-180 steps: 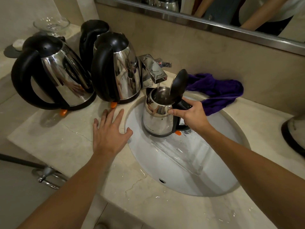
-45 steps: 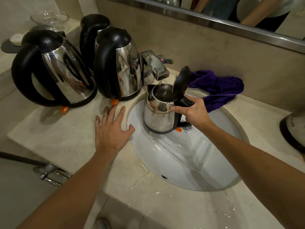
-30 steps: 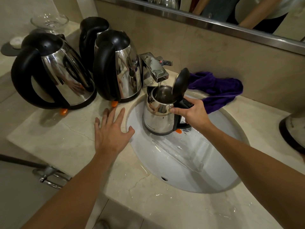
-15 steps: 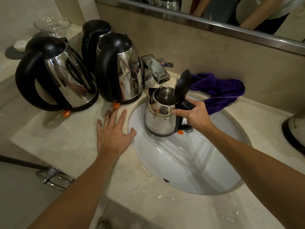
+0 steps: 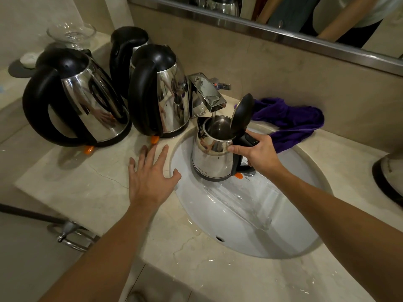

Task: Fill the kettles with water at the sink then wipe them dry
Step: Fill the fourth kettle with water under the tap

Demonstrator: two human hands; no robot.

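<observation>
A small steel kettle (image 5: 212, 156) with its black lid raised stands inside the white sink (image 5: 250, 227), under the chrome tap (image 5: 207, 94). A thin stream of water runs from the tap into its mouth. My right hand (image 5: 256, 152) grips the kettle's black handle. My left hand (image 5: 150, 175) rests flat on the marble counter beside the sink rim, fingers spread. Three larger steel kettles with black handles stand on the counter at the left: one at the far left (image 5: 87, 101), one beside the tap (image 5: 165, 94), one behind them (image 5: 126, 44). A purple cloth (image 5: 292, 120) lies behind the sink.
Part of another kettle (image 5: 390, 177) shows at the right edge. A glass dish (image 5: 70, 34) sits on a ledge at the back left. A metal towel ring (image 5: 69, 236) hangs below the counter's front. Water drops lie on the counter (image 5: 76, 182). A mirror runs above.
None beyond slight camera movement; the kettle stays under the running tap and both hands keep their places.
</observation>
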